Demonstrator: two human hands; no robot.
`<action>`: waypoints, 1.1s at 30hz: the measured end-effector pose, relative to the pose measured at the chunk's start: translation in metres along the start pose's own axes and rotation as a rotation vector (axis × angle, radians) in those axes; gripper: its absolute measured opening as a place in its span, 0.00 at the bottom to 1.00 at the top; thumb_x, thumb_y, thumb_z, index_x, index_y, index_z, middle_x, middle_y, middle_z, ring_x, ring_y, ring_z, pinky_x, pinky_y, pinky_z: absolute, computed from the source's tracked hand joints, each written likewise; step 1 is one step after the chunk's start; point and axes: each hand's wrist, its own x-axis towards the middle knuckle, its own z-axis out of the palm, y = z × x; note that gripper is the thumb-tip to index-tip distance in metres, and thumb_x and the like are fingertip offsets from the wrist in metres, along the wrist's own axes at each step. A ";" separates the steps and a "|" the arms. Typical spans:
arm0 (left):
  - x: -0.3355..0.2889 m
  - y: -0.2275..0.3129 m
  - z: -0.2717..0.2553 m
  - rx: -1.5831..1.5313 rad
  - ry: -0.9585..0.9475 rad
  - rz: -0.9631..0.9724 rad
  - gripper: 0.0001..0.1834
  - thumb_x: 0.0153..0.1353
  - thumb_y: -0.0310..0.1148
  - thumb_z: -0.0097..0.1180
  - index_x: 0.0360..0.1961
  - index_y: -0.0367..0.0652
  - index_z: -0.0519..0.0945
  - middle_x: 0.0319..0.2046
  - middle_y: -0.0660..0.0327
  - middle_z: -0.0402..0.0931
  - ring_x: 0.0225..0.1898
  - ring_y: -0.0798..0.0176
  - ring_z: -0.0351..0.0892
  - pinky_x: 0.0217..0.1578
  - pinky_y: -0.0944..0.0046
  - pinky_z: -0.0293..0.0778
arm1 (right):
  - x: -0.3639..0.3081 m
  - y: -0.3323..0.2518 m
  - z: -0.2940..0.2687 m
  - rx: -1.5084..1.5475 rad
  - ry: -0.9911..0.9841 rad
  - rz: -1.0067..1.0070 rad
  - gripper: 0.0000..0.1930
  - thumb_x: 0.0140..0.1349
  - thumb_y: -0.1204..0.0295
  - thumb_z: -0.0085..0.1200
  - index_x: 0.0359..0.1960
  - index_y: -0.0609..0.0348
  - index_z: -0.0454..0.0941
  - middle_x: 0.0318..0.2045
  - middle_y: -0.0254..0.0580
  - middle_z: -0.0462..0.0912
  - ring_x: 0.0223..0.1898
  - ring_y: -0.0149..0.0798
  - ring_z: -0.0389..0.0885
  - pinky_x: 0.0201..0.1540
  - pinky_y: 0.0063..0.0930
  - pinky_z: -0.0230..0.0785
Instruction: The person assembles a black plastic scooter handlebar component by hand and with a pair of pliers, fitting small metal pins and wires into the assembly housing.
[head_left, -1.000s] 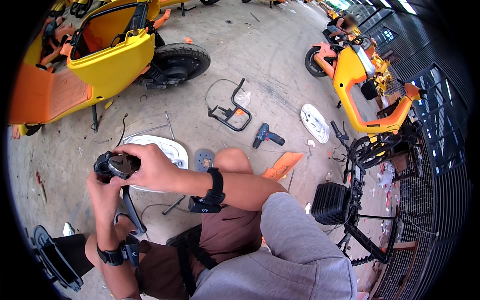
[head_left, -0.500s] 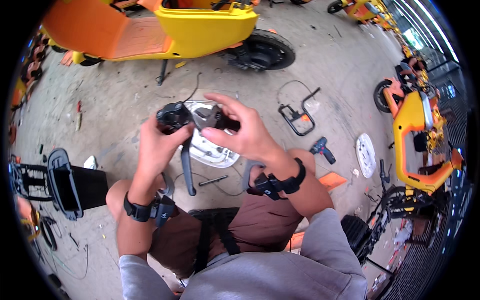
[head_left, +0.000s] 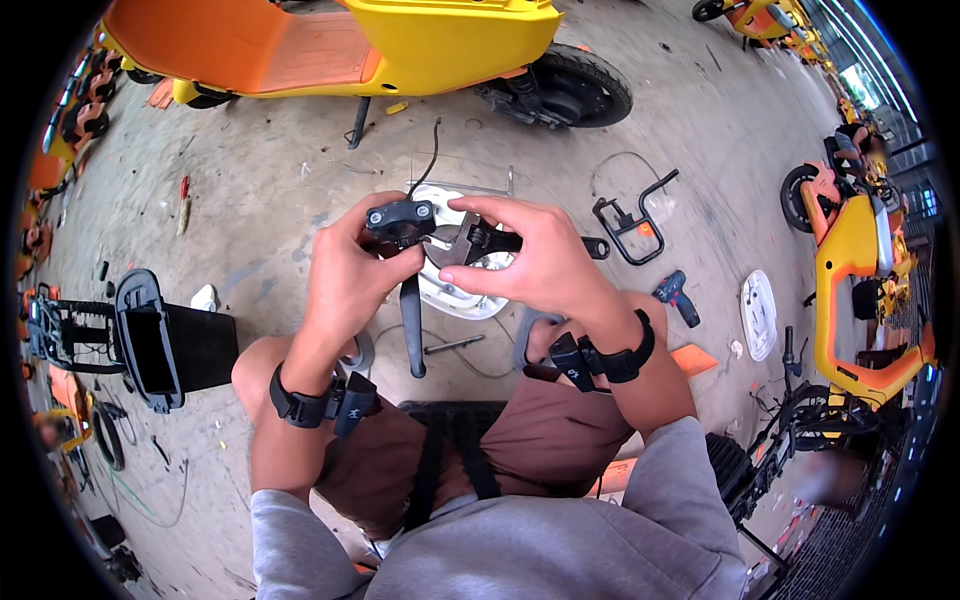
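Note:
My left hand (head_left: 345,275) is closed round a black brake lever assembly (head_left: 401,222), its two-bolt clamp facing up. The lever blade (head_left: 411,330) hangs below my fingers, and a thin black cable rises from the top. In my right hand (head_left: 550,260) is an adjustable wrench (head_left: 463,245), held between thumb and fingers. Its grey jaws point left, right beside the clamp; whether they grip a part of it I cannot tell. The dark handle passes behind my hand, and its ring end shows on the far side.
A white plastic panel (head_left: 465,300) lies on the floor beneath my hands, a dark rod (head_left: 453,344) nearer me. To the right are a bent black frame (head_left: 637,225), a cordless drill (head_left: 677,297) and another white panel (head_left: 758,315). A yellow scooter (head_left: 450,50) stands ahead; a black bin-like box (head_left: 180,335) lies left.
The wrench has turned, so its jaws and handle now show more from the side. The brake lever's clamp bolts have come into plain sight. The whole view has shifted slightly.

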 end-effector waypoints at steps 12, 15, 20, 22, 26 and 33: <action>-0.003 0.012 -0.004 0.266 -0.070 0.066 0.24 0.43 0.26 0.64 0.46 0.42 0.80 0.18 0.58 0.77 0.18 0.70 0.73 0.24 0.69 0.70 | 0.002 0.011 -0.006 -0.031 -0.149 0.015 0.33 0.42 0.54 0.72 0.50 0.58 0.81 0.37 0.49 0.85 0.38 0.43 0.82 0.44 0.33 0.74; -0.004 0.011 -0.004 0.277 -0.087 0.071 0.24 0.43 0.26 0.64 0.47 0.42 0.80 0.17 0.57 0.77 0.18 0.70 0.73 0.24 0.69 0.70 | 0.000 0.012 -0.003 -0.039 -0.103 -0.027 0.34 0.40 0.49 0.71 0.47 0.59 0.82 0.36 0.52 0.85 0.38 0.50 0.84 0.43 0.37 0.74; -0.003 0.011 -0.006 0.272 -0.153 0.010 0.24 0.44 0.21 0.63 0.47 0.38 0.79 0.19 0.65 0.74 0.18 0.77 0.69 0.18 0.72 0.67 | 0.000 0.008 -0.002 -0.140 -0.079 -0.109 0.33 0.41 0.49 0.69 0.47 0.59 0.82 0.38 0.52 0.85 0.39 0.51 0.84 0.44 0.37 0.75; -0.004 0.013 -0.006 0.263 -0.162 -0.018 0.24 0.44 0.21 0.62 0.47 0.38 0.79 0.19 0.65 0.74 0.18 0.77 0.70 0.18 0.72 0.67 | 0.000 0.010 -0.001 -0.164 -0.070 -0.140 0.32 0.43 0.50 0.68 0.47 0.59 0.82 0.38 0.51 0.85 0.38 0.50 0.84 0.43 0.37 0.76; -0.002 0.015 -0.007 0.189 -0.199 -0.126 0.24 0.44 0.24 0.64 0.47 0.37 0.80 0.17 0.61 0.76 0.18 0.75 0.72 0.18 0.69 0.67 | -0.001 0.010 -0.002 -0.173 -0.084 -0.122 0.31 0.42 0.51 0.68 0.46 0.59 0.82 0.36 0.50 0.86 0.36 0.50 0.84 0.41 0.37 0.76; 0.000 0.017 -0.008 0.067 -0.278 -0.214 0.21 0.46 0.22 0.63 0.45 0.35 0.79 0.20 0.65 0.77 0.19 0.77 0.72 0.14 0.73 0.66 | -0.003 0.010 0.000 -0.164 -0.001 -0.219 0.26 0.40 0.55 0.69 0.40 0.58 0.84 0.32 0.47 0.85 0.33 0.48 0.84 0.37 0.35 0.75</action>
